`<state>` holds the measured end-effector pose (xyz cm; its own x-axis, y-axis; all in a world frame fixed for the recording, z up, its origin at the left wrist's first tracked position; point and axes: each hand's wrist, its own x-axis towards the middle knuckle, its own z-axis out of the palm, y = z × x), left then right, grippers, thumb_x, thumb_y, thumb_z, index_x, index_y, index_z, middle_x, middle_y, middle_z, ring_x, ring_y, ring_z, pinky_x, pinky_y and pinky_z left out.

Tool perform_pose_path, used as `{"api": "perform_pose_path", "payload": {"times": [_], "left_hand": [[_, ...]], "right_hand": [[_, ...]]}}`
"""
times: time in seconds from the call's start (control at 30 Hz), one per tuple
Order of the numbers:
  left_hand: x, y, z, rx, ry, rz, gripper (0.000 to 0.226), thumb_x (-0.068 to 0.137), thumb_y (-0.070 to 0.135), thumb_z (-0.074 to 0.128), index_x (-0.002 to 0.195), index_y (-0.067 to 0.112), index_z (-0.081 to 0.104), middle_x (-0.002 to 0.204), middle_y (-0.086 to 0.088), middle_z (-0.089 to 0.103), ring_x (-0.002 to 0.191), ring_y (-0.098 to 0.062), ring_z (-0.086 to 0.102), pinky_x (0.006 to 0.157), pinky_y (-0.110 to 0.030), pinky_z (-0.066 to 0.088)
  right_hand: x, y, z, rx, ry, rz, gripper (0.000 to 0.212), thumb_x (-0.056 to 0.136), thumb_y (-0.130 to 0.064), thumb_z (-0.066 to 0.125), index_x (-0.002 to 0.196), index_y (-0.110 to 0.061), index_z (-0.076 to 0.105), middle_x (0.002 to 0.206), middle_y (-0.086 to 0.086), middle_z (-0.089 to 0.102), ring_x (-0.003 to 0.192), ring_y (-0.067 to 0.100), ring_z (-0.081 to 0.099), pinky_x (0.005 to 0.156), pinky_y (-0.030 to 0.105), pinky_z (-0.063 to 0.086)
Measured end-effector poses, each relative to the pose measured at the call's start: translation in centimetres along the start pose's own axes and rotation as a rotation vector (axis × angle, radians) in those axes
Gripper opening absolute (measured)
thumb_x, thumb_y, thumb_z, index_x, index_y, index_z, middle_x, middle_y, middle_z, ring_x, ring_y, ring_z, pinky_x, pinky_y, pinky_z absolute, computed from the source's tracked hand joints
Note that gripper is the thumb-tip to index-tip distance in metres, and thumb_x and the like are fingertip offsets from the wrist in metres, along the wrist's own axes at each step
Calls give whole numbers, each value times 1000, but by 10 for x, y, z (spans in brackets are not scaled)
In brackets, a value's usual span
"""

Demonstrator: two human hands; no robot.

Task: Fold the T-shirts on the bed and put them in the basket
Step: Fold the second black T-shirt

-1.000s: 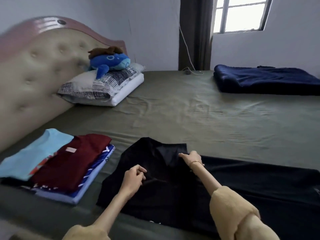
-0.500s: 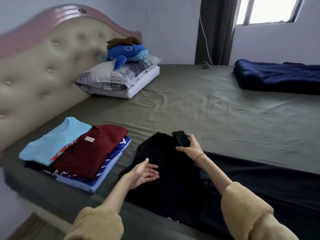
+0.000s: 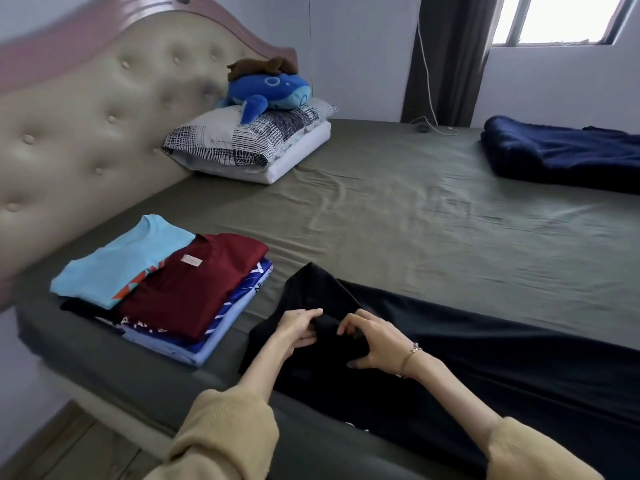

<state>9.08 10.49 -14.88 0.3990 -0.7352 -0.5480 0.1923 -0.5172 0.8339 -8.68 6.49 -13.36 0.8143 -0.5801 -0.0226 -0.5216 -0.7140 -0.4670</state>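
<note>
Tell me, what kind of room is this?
Most likely a bedroom. There is a big bed with a padded headboard, a pillow with a blue plush toy on it, and folded T-shirts stacked on the sheet.

A bedroom with pale grey walls [image 3: 363,46] and a wide bed [image 3: 415,209] under an olive-green sheet, backed on the left by a tufted beige headboard [image 3: 86,109] with a pink rim. Daylight enters a window [image 3: 561,19] at upper right, beside a dark curtain [image 3: 446,57]. Wooden floor [image 3: 69,452] shows at lower left.
</note>
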Motion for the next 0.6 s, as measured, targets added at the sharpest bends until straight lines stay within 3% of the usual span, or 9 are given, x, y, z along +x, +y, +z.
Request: {"api": "perform_pose_path", "payload": {"times": [0.07,0.13,0.23,0.3,0.37,0.5,0.6], "left_hand": [[2,-3,2,-40,36,28,4,94,14,54,92,17,56,90,-6,61,70,-13,56,54,-20,47],[4,-3,0,-97,49,37,9,98,14,46,94,20,51,92,-4,58,76,-15,55,56,-24,45],[4,-1,-1,-85,26,24,11,93,13,47,87,16,55,85,-4,57,76,-17,54,60,-25,43],[2,-1,-4,-43,-11,10,11,85,13,51,75,16,55,74,-2,55,68,-15,52,61,-26,43],[4,-5,-6,-21,-25,33,8,81,8,52,76,15,52,73,-2,53,67,-15,51,62,-26,44],[6,-15,-6,-6,41,158,29,84,-6,48,80,18,33,76,-2,46,66,-12,44,56,-24,42],[4,-18,-5,-27,20,223,36,85,-14,40,77,19,29,79,-1,45,71,-10,46,53,-21,51]], "right_hand": [[-7,10,-4,-78,-1,75,57,68,-33,77,117,-25,49,110,-10,48,98,9,52,85,28,44],[-14,21,-8,-118,-27,139,52,70,-38,76,115,-25,51,113,-9,56,103,15,56,85,30,45],[-22,30,-13,69,-47,141,21,76,-30,76,82,-37,57,79,-23,63,79,-6,58,74,15,42],[-22,32,-16,195,-7,152,31,77,-23,77,68,-38,51,64,-22,57,66,-12,55,65,6,36],[-18,35,-17,318,50,177,28,76,-21,78,67,-34,54,65,-17,57,63,-11,54,64,8,38],[-5,51,-18,516,105,254,18,74,-18,79,72,-23,62,70,-14,67,69,-2,60,72,16,46],[12,58,-25,458,115,358,20,75,-24,78,70,-22,59,73,-9,66,67,4,58,68,19,45]]}}
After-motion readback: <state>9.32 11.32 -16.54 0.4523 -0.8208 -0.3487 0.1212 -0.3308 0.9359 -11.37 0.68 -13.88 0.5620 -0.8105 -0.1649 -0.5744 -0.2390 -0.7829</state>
